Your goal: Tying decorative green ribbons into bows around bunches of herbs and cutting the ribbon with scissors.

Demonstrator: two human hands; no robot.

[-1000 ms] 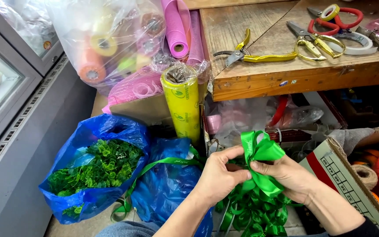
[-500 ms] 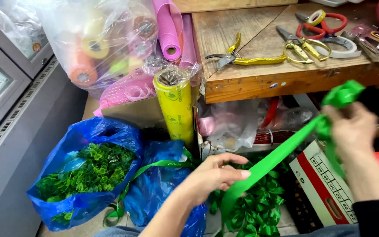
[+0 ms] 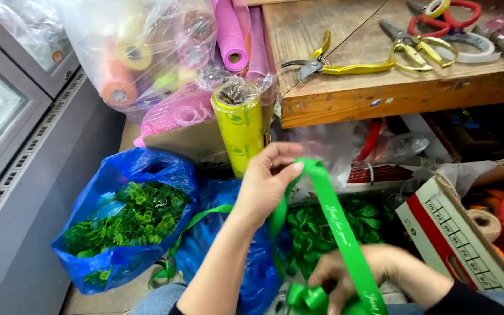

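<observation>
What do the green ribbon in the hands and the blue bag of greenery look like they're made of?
Green ribbon: likely satin-type fabric or polymer, given its smooth, slightly glossy, flat, flexible strip. Blue bag: thin plastic film, crinkled and shiny, with bright highlights on its folds.

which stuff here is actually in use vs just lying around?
In use:
- green ribbon, held up by left hand
- ribbon loops at right hand

Lying about:
- yellow pliers on wooden bench
- yellow roll
- blue bag of greenery
</observation>
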